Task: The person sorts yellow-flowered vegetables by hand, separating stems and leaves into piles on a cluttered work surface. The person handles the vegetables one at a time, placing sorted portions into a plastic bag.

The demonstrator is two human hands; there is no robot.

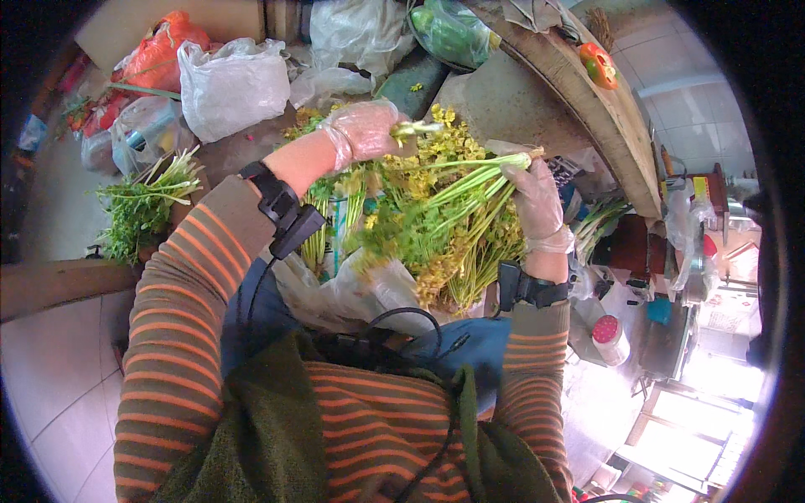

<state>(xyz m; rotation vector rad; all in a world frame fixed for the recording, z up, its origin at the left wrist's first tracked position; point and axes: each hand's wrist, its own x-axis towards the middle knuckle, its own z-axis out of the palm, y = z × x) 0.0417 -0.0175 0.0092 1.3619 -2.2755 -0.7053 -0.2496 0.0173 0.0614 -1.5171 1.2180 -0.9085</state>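
Observation:
My left hand, in a clear plastic glove, holds a short pale stalk piece between its fingers. A bunch of leafy celery is gripped near its root end by my gloved right hand; its leaves hang down to the left and look blurred. Beneath both hands lies a heap of yellowing celery leaves and stalks, partly hidden by the held bunch. A white plastic bag lies under the heap, close to my lap.
Greens with white stems lie at the left. Behind stand a white plastic bag, a red bag and a bagged green melon or gourd. A wooden board edge with a cut red pepper curves along the right. Further right is a pink-lidded jar.

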